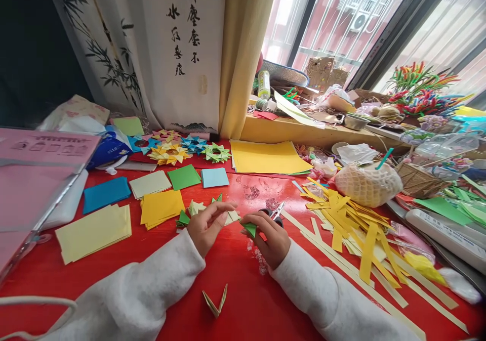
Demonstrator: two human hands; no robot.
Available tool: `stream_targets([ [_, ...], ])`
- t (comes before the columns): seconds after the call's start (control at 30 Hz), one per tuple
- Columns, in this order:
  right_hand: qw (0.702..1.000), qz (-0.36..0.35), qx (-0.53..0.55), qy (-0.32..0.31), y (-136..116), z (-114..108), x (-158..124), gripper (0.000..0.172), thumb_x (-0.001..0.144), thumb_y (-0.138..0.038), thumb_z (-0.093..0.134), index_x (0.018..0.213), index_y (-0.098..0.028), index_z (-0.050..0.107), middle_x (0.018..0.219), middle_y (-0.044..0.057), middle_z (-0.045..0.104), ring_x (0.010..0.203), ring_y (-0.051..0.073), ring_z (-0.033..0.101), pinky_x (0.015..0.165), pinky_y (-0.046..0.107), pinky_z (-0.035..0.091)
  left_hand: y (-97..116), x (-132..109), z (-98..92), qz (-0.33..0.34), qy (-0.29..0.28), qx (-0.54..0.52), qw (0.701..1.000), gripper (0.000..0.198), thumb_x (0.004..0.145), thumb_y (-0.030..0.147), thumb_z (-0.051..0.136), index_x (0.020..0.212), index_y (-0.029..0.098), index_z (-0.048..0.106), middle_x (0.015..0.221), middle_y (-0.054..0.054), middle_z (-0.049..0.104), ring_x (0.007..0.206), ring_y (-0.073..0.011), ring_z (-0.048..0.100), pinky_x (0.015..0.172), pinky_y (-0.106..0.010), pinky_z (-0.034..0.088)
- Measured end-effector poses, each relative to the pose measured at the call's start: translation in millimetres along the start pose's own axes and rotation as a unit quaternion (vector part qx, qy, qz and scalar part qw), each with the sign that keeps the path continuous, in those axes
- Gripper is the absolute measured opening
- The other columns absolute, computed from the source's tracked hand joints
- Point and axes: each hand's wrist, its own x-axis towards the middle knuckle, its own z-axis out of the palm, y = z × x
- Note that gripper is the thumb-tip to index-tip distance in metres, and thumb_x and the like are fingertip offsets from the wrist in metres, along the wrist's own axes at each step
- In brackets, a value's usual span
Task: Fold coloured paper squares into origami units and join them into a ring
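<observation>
My right hand (269, 237) is curled and pinches a small folded green paper piece (250, 228) over the red table (228, 265). My left hand (207, 223) hovers beside it, fingers bent toward each other, thumb and forefinger reaching toward the green piece and a pale folded piece (231, 216). More small folded green and cream units (190, 212) lie just beyond my left hand. Scissors (276, 213) lie behind my right hand. A folded cream paper shape (214, 301) sits near the table's front between my white sleeves.
Stacks of square paper lie left: yellow (161, 207), pale yellow (93, 231), blue (106, 193), green (184, 176). Finished paper stars (178, 151) sit at the back. Yellow strips (349, 219) spread right. A pink laptop (34, 179) stands left; a cluttered windowsill (322, 113) lies beyond.
</observation>
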Motion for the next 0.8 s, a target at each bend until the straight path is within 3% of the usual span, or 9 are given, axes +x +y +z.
stream_targets([
  [0.27, 1.000, 0.004, -0.015, 0.018, -2.7, 0.5, 0.9, 0.012, 0.080, -0.018, 0.046, 0.092, -0.017, 0.050, 0.082, 0.005, 0.056, 0.074, 0.011, 0.054, 0.066, 0.021, 0.045, -5.3, -2.4, 0.2, 0.018, -0.025, -0.034, 0.999, 0.022, 0.074, 0.013, 0.039, 0.091, 0.015, 0.053, 0.108, -0.008, 0.057, 0.104, -0.0185, 0.050, 0.091, -0.031, 0.039],
  [0.4, 0.999, 0.028, -0.021, 0.017, -0.8, 0.1, 1.1, 0.015, 0.082, -0.021, 0.040, 0.094, -0.018, 0.049, 0.087, 0.006, 0.055, 0.078, 0.012, 0.054, 0.067, 0.023, 0.045, -6.6, -1.3, -0.5, 0.019, -0.028, -0.015, 0.999, 0.022, 0.074, 0.014, 0.042, 0.093, 0.015, 0.053, 0.108, -0.008, 0.057, 0.102, -0.0199, 0.051, 0.089, -0.032, 0.041],
  [0.6, 0.993, 0.099, -0.051, -0.040, 0.5, 0.3, -1.5, 0.018, 0.083, -0.025, 0.036, 0.100, -0.021, 0.044, 0.086, 0.004, 0.055, 0.070, 0.013, 0.055, 0.064, 0.025, 0.044, -7.2, -0.6, -1.4, 0.014, -0.016, -0.017, 1.000, 0.020, 0.076, 0.017, 0.042, 0.094, 0.014, 0.052, 0.108, -0.010, 0.057, 0.102, -0.0203, 0.052, 0.090, -0.034, 0.041],
  [0.8, 0.994, 0.095, -0.044, -0.038, -3.4, 1.2, -0.8, 0.017, 0.083, -0.023, 0.036, 0.097, -0.020, 0.044, 0.080, 0.003, 0.052, 0.063, 0.012, 0.052, 0.061, 0.024, 0.043, -6.5, -0.5, -0.9, 0.012, -0.018, -0.017, 1.000, 0.020, 0.076, 0.018, 0.042, 0.093, 0.015, 0.051, 0.107, -0.010, 0.057, 0.101, -0.0196, 0.052, 0.090, -0.033, 0.041],
])
